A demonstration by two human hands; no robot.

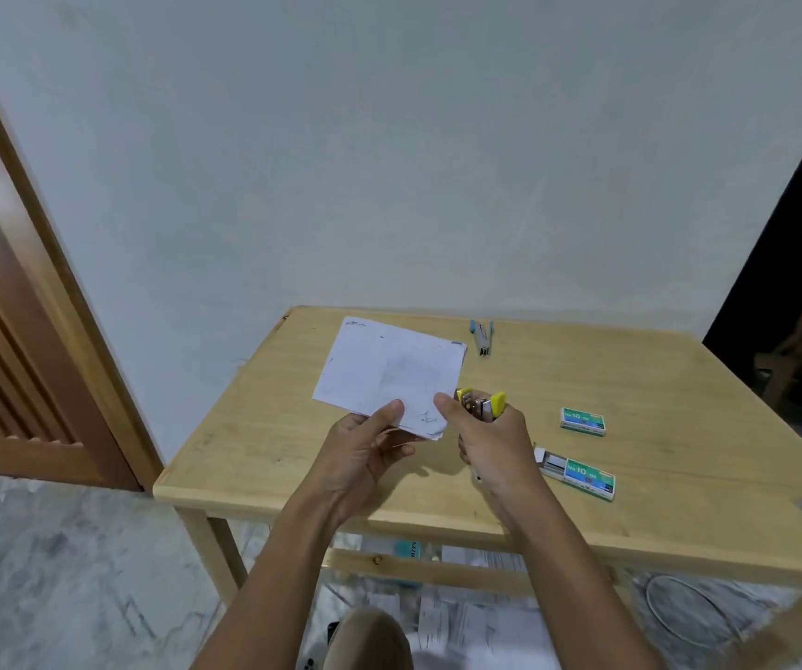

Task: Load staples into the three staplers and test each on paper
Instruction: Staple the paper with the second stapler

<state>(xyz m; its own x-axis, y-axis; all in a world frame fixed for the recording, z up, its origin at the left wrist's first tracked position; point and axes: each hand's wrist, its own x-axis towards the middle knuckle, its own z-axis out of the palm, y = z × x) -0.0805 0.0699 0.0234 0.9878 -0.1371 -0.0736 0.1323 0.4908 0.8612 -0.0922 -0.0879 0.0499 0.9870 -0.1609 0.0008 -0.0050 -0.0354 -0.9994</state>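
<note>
Centre of the frame: we hold the paper (389, 374) and the yellow stapler (481, 406) above the wooden worktop (655, 403).
Left hand (365, 447): closed on the paper's near edge, thumb on top, fingers underneath.
Right hand (490, 442): wrapped around the yellow stapler, its mouth pointing up and away just beside the paper's lower right corner; thumb tip touches that corner.
Stapler mouth: we cannot tell whether the paper is between the arms yet.
Blue stapler (483, 337): lying on the worktop toward upper centre, well apart from our hands.
Third stapler: we see none.
Staple boxes: closed box (582, 421) right of centre; open box (578, 473) nearer us, its tray slid out.
How the paper handles: light, thin and floppy, so we judge it needs a pinch near the corner being stapled to stay flat.
How the stapler handles: small, rigid, with smooth plastic; we would grip it along the body and squeeze near the front.
Step in hand: testing the yellow stapler, in our judgement.
</note>
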